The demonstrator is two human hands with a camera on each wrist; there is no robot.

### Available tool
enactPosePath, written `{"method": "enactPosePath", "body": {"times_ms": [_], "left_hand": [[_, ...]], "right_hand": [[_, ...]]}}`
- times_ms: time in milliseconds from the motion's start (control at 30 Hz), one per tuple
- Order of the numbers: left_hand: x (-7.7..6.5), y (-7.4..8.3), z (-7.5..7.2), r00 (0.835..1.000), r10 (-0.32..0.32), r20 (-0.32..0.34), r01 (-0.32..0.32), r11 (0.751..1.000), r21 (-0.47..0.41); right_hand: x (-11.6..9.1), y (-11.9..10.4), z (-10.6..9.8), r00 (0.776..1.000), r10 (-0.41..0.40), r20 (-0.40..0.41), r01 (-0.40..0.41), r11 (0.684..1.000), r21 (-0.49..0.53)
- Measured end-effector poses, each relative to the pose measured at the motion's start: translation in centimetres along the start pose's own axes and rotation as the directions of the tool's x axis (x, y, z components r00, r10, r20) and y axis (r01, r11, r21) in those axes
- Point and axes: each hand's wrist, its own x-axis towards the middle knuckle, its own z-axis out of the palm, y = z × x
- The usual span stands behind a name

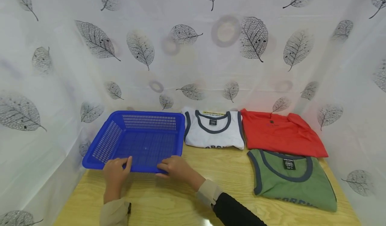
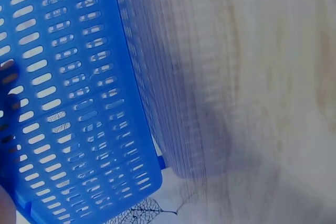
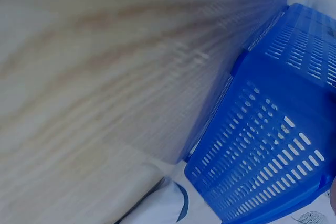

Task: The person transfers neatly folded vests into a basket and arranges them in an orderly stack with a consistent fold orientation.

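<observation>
Head view: both hands on a blue plastic basket (image 1: 141, 169), left half of the desk (image 1: 169, 202). Left hand (image 1: 115, 172) holds the near rim toward its left end, thumb side facing the middle. Right hand (image 1: 178, 168) grips the same rim near the right corner, fingers bent over the edge. Grip is narrow on both, rim held in each.

Basket upright, mouth up, slotted walls, floor of it visible. Whether its near edge sits on the desk or is slightly raised, cannot tell.

Right of the basket, a row of shirts. White shirt (image 1: 214, 137) just beside the basket's right rim, folded, dark neck trim, dark letters along the near edge. Red shirt (image 1: 281, 135) next, its left edge against the white one. Green shirt (image 1: 294, 185) in front of the red, edges meeting, dark trim, dark neck label, part of a word at the bottom.

Sleeves: tan cuff (image 1: 114, 212) on the left, tan cuff then black sleeve (image 1: 233, 209) on the right. Pale sheet (image 1: 169, 68) with dark leaf prints hangs behind and at the sides.

Left wrist view: slotted basket wall up close, some fingers showing darkly through the slots. Right wrist view: basket corner and wall, wood-grain desk, bit of white shirt at the bottom; only a sliver of the hand at the right edge.
</observation>
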Motion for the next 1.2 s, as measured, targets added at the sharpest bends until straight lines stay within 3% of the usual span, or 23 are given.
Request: {"method": "enactPosePath", "body": {"times_ms": [233,367,467,567,667,867,967,1033,1100,1200], "left_hand": [[-0.7,0.1,-1.0,0.999,0.007,0.039,-0.007,1.000,-0.015],[-0.9,0.3,-1.9,0.993,-0.029,0.116,0.027,0.999,0.019],[-0.4,1.2,-2.5,0.980,-0.071,0.183,0.067,0.997,0.027],[0.7,3.7,-2.9,0.974,-0.098,0.202,0.101,0.995,-0.006],[2.0,7.2,-2.9,0.982,-0.086,0.170,0.098,0.993,-0.067],[4.4,14.9,-1.8,0.997,0.006,0.078,0.009,0.982,-0.186],[5.2,18.4,-0.4,0.999,0.017,0.043,-0.005,0.965,-0.261],[5.5,20.7,0.9,0.999,0.015,0.046,0.000,0.948,-0.318],[5.8,22.9,2.6,0.996,0.004,0.088,0.028,0.934,-0.356],[6.1,25.4,5.7,0.977,-0.016,0.210,0.091,0.933,-0.348]], "right_hand": [[-0.1,-1.2,-0.6,1.000,-0.006,-0.020,0.006,1.000,-0.007],[0.1,-1.6,-0.8,1.000,-0.019,-0.019,0.018,1.000,-0.006],[0.1,-1.7,-1.0,1.000,-0.009,0.013,0.009,1.000,0.004],[0.0,-1.5,-1.3,0.998,0.023,0.062,-0.026,0.999,0.043],[-0.3,-1.0,-2.2,0.995,0.069,0.068,-0.075,0.994,0.084],[-2.1,2.0,-5.7,0.979,0.172,-0.106,-0.162,0.982,0.094],[-3.6,4.4,-7.5,0.945,0.272,-0.184,-0.256,0.961,0.104],[-4.8,6.2,-8.4,0.905,0.368,-0.213,-0.352,0.929,0.112],[-6.0,8.1,-9.2,0.846,0.484,-0.225,-0.467,0.875,0.126],[-8.0,10.9,-9.7,0.720,0.656,-0.227,-0.638,0.754,0.154]]}}
